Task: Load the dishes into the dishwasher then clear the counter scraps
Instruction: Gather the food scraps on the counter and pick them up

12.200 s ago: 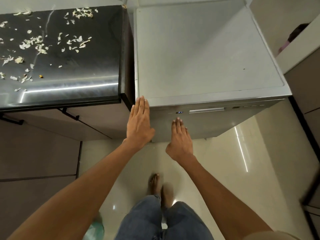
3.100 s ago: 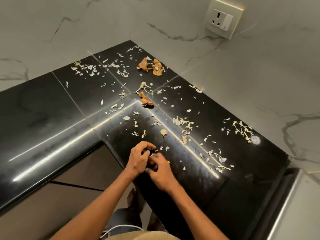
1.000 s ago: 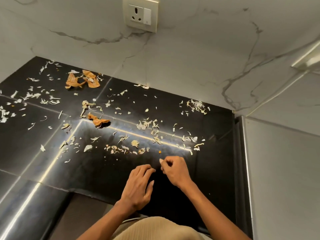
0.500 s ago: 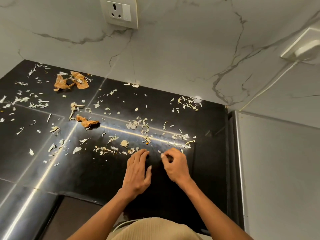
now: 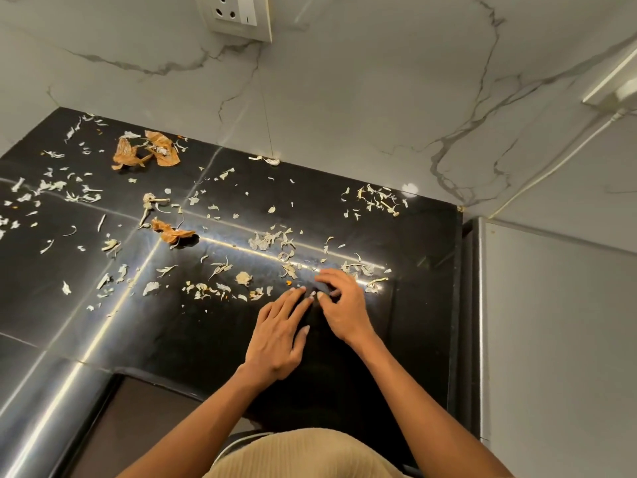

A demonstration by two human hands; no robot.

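Pale dry papery vegetable scraps [image 5: 272, 240] lie scattered over most of the glossy black stone counter [image 5: 165, 326], thickest in a band just beyond the counter's reflected light streak and thinning toward the far wall. Three larger orange-brown onion-skin pieces sit among them: two [image 5: 146, 150] near the back left of the counter, one [image 5: 172, 233] nearer the counter's middle. A small separate cluster of scraps [image 5: 375, 200] sits at the counter's back right corner.

Progress, judged from this view: no dishes on the counter and the grey dishwasher top [image 5: 558, 322] beside the counter's right edge looks closed, so loading seems finished. Scrap clearing is barely started; nearly all of the litter is still on the counter, only the strip nearest the front edge looks bare.

Left hand [image 5: 279, 334] rests flat on the counter, fingers [image 5: 296, 298] straight and together, tips touching the nearest scraps as if acting as a stop. Right hand [image 5: 341, 307] is just beside it, fingers [image 5: 327, 276] curled down over the counter, raking or pinching small flakes; whether it actually holds any is hidden under the hand. Fingertips of both hands nearly meet. Closest flakes [image 5: 358, 269] lie just past the right hand's knuckles; a tiny orange bit [image 5: 289, 281] is just beyond the left fingertips.

White wall socket [image 5: 238, 15] sits on the marble wall [image 5: 362, 98] behind the counter.
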